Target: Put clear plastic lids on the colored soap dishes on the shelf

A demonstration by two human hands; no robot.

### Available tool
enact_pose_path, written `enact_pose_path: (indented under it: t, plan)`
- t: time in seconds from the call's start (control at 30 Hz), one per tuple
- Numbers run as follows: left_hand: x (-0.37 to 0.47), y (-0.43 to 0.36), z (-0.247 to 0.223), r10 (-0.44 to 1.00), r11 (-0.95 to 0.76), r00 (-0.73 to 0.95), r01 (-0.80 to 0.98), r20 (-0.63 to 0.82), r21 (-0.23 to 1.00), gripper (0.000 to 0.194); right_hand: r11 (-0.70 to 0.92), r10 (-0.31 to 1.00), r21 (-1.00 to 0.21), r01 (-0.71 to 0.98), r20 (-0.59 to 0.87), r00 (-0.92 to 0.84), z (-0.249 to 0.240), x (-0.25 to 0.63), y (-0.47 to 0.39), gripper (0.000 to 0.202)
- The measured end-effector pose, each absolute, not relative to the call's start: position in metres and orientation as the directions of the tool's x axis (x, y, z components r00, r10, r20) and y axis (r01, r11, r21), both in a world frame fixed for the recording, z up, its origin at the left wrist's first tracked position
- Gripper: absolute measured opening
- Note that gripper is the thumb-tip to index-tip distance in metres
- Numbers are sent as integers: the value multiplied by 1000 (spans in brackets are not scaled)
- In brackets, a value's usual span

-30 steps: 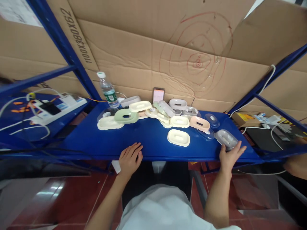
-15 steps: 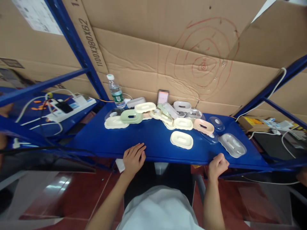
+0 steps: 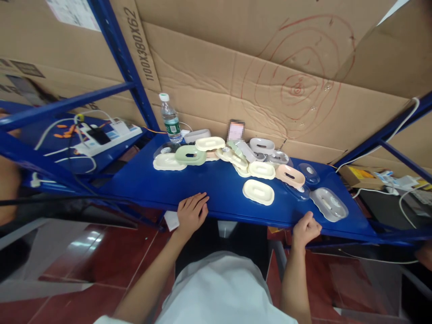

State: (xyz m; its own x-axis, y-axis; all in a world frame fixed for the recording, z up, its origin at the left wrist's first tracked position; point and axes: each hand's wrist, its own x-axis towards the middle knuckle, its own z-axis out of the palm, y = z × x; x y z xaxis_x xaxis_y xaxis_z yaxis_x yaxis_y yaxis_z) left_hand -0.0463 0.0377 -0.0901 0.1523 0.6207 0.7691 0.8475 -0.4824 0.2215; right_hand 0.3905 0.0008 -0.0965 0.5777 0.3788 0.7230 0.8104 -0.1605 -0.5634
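My left hand lies flat on the front edge of the blue table, fingers stretched out and holding nothing. Near the same edge, to the right, my right hand rests curled in a fist, with nothing showing in it. A cream oval plastic tray lies alone between and beyond the hands. Closest to the right hand is a grey translucent oval tray. Behind them is a loose row of similar oval pieces, among them a green slotted one and a peach slotted one. Some overlap and partly hide others.
A water bottle stands at the back left, and a phone leans against the cardboard wall. Blue frame posts flank the table. A power strip with cables lies on the left. Part of another person's arm shows at far left.
The view has shifted slightly, so the table and its contents sit a little differently in the picture. Both hands keep their places and poses on the table edge.
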Motion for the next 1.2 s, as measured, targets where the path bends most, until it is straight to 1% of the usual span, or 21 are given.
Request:
enact_pose_path:
  t: [0.13, 0.23, 0.33, 0.43, 0.5, 0.57, 0.63, 0.7, 0.77, 0.87, 0.93, 1.0, 1.07, 1.13, 1.2]
  plan:
    - [-45, 37, -85, 645, -471, 147, 849, 750, 238, 23, -152, 384, -558, 816, 727, 569, -96, 389, 1, 71]
    - [-50, 39, -74, 687, -473, 174, 844, 706, 253, 22, -157, 386, -551, 819, 729, 565, -95, 388, 0, 71]
    - [-61, 47, -58, 753, -489, 220, 817, 620, 304, 31, -169, 407, -536, 827, 726, 554, -93, 385, -2, 71]
    - [-76, 66, -41, 816, -447, 226, 830, 532, 334, 47, -154, 481, -506, 849, 712, 512, -86, 373, -6, 67]
    - [-86, 87, -30, 844, -390, 208, 871, 494, 300, 58, -83, 575, -473, 877, 696, 429, -78, 358, -6, 55]
    - [-95, 114, -21, 858, -343, 180, 899, 482, 274, 62, 37, 690, -437, 899, 662, 294, -67, 340, -4, 45]
    - [-102, 141, -15, 874, -287, 146, 925, 464, 249, 65, 151, 785, -407, 901, 603, 141, -57, 319, -1, 46]
    - [-106, 162, -12, 897, -233, 124, 948, 424, 216, 58, 217, 848, -374, 902, 529, 15, -51, 300, 4, 47]
    - [-107, 169, -10, 906, -219, 133, 960, 402, 176, 48, 254, 885, -355, 900, 460, -68, -48, 285, 8, 43]
    - [-95, 152, -4, 876, -294, 213, 947, 432, 129, 41, 293, 909, -385, 875, 397, -129, -46, 272, 12, 38]
    - [-75, 127, -1, 836, -383, 290, 916, 466, 117, 45, 330, 912, -441, 835, 379, -160, -44, 267, 13, 39]
    - [-47, 103, 0, 787, -467, 365, 879, 497, 95, 46, 365, 903, -525, 769, 402, -154, -40, 262, 14, 45]
    - [-16, 84, -1, 743, -564, 478, 824, 469, 54, 42, 390, 882, -603, 696, 461, -95, -35, 261, 16, 57]
    - [12, 76, -3, 716, -619, 550, 785, 431, 26, 42, 415, 861, -636, 650, 505, -57, -30, 262, 20, 67]
    - [30, 76, -5, 694, -658, 596, 753, 404, 20, 43, 444, 860, -629, 638, 499, -106, -27, 265, 26, 67]
